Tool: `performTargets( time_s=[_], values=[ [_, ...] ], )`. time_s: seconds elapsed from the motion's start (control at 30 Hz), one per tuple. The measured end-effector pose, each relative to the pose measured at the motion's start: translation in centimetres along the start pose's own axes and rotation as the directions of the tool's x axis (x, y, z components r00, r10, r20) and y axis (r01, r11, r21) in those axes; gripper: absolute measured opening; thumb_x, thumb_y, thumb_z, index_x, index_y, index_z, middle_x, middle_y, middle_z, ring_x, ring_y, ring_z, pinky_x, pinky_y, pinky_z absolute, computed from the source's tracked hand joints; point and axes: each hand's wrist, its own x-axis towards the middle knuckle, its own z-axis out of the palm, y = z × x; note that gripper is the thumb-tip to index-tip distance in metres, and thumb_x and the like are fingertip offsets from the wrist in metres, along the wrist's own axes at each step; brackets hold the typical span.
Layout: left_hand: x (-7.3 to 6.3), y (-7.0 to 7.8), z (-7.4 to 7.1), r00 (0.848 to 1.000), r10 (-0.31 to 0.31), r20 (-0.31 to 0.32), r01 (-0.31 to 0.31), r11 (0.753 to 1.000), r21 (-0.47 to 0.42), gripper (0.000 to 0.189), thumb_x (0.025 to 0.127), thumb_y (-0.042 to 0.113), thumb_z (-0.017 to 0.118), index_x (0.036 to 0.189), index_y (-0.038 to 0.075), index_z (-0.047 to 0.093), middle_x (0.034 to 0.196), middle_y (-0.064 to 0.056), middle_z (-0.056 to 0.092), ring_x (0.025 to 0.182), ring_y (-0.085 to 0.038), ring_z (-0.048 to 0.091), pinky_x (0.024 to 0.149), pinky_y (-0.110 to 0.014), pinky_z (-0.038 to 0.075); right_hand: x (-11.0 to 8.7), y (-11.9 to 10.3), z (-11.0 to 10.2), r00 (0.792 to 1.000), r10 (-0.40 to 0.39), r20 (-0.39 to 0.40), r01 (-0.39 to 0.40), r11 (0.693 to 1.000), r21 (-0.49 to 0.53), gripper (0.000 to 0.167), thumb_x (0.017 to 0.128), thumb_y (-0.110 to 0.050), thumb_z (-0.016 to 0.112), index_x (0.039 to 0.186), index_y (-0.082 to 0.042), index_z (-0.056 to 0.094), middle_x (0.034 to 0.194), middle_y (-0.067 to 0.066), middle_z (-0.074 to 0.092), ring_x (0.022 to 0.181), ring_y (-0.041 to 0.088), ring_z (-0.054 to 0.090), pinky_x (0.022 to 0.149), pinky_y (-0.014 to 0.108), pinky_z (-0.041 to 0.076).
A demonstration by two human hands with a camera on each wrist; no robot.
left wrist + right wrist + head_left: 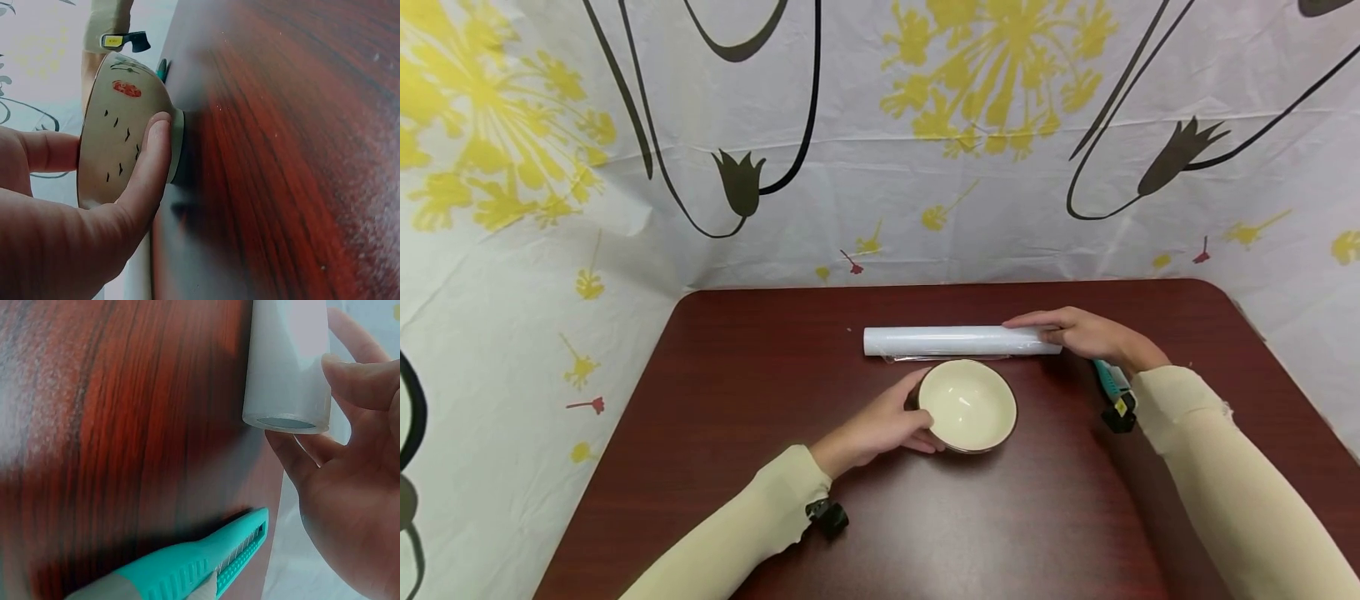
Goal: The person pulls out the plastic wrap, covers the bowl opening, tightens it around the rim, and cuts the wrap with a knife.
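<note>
A cream bowl (967, 407) with a dark rim stands upright near the middle of the table, its foot close to the tabletop. My left hand (889, 422) grips its left side, thumb at the rim; painted red and dark marks show on the outer wall (119, 140) in the left wrist view. Behind the bowl lies a roll of clear plastic wrap (936, 341), a loose flap of film along its front. My right hand (1093, 335) holds the roll's right end between thumb and fingers. Below that hand is a teal utility knife (206, 556), partly hidden by the wrist in the head view.
The dark red wooden table (760, 367) has rounded far corners. White cloth (820, 200) with yellow and dark flower prints hangs behind it and at both sides. Each wrist carries a small black camera, the left wrist camera (829, 517) hanging close over the tabletop.
</note>
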Motion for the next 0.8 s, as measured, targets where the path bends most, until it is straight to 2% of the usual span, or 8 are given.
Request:
performTargets(
  time_s=[0.33,0.43,0.5,0.53,0.57,0.63,0.73,0.8],
  values=[
    [-0.7,0.1,-0.6,1.000,-0.018,-0.005,0.018,0.999,0.043,0.074,0.105,0.008,0.064,0.171,0.001,0.031,0.130,-0.025,0.069,0.097,-0.040,0.080,0.085,-0.045,0.069,0.0,-0.1,0.3,1.000,0.030,-0.003,-0.030,0.999,0.022,0.051,0.109,0.006,0.053,0.154,-0.015,0.067,0.159,0.013,0.060,0.151,0.034,0.047,0.111,0.020,0.041],
    [-1.2,0.2,-1.2,0.999,0.016,-0.050,-0.006,0.981,0.192,0.059,0.106,0.011,0.061,0.161,-0.004,0.046,0.128,-0.024,0.072,0.096,-0.035,0.079,0.083,-0.041,0.069,-0.3,-0.2,0.4,0.999,0.035,-0.007,-0.035,0.999,0.035,0.051,0.109,0.004,0.053,0.154,-0.015,0.067,0.159,0.013,0.060,0.150,0.034,0.048,0.109,0.019,0.041],
    [-1.4,0.3,-2.0,0.990,0.106,-0.093,-0.063,0.922,0.382,0.046,0.103,0.009,0.061,0.148,-0.003,0.061,0.120,-0.017,0.076,0.094,-0.027,0.079,0.080,-0.035,0.067,-0.4,-0.4,0.5,0.999,0.035,-0.010,-0.035,0.999,0.038,0.050,0.109,0.004,0.054,0.154,-0.014,0.067,0.159,0.014,0.060,0.150,0.034,0.048,0.109,0.019,0.042],
    [-1.5,0.4,-2.4,0.978,0.180,-0.107,-0.104,0.860,0.500,0.040,0.101,0.007,0.062,0.140,-0.001,0.067,0.116,-0.013,0.077,0.092,-0.024,0.077,0.079,-0.034,0.065,-0.5,-0.4,0.5,0.999,0.035,-0.011,-0.035,0.999,0.038,0.049,0.110,0.003,0.054,0.154,-0.014,0.067,0.159,0.014,0.060,0.150,0.035,0.048,0.109,0.021,0.042],
    [-1.5,0.5,-2.9,0.958,0.264,-0.112,-0.139,0.769,0.623,0.034,0.099,0.006,0.064,0.132,0.002,0.071,0.111,-0.011,0.078,0.093,-0.022,0.075,0.080,-0.034,0.064,-0.5,-0.5,0.5,0.999,0.037,-0.011,-0.036,0.999,0.039,0.048,0.110,0.002,0.054,0.154,-0.014,0.067,0.159,0.014,0.059,0.150,0.035,0.048,0.111,0.023,0.042],
    [-1.3,0.8,-4.0,0.896,0.436,-0.084,-0.182,0.533,0.826,0.026,0.096,0.003,0.071,0.122,0.006,0.075,0.110,-0.006,0.076,0.096,-0.023,0.071,0.083,-0.037,0.062,-0.5,-0.6,0.6,0.999,0.044,-0.011,-0.043,0.998,0.040,0.046,0.111,-0.001,0.055,0.154,-0.013,0.066,0.160,0.015,0.059,0.151,0.036,0.047,0.115,0.032,0.043],
    [-0.4,1.3,-5.7,0.791,0.611,0.027,-0.187,0.200,0.962,0.027,0.094,0.003,0.080,0.121,0.007,0.074,0.119,-0.008,0.071,0.109,-0.030,0.064,0.097,-0.042,0.059,-0.4,-0.8,0.7,0.998,0.055,-0.015,-0.054,0.997,0.050,0.043,0.113,-0.006,0.056,0.154,-0.012,0.066,0.160,0.016,0.058,0.152,0.038,0.045,0.120,0.050,0.041],
    [0.4,1.6,-6.8,0.759,0.643,0.106,-0.192,0.065,0.979,0.033,0.093,0.004,0.085,0.123,0.006,0.073,0.125,-0.010,0.068,0.117,-0.034,0.061,0.104,-0.042,0.057,-0.3,-0.9,0.9,0.998,0.060,-0.016,-0.059,0.996,0.065,0.043,0.113,-0.008,0.057,0.154,-0.012,0.066,0.161,0.017,0.057,0.153,0.039,0.045,0.121,0.057,0.039]
  ],
)
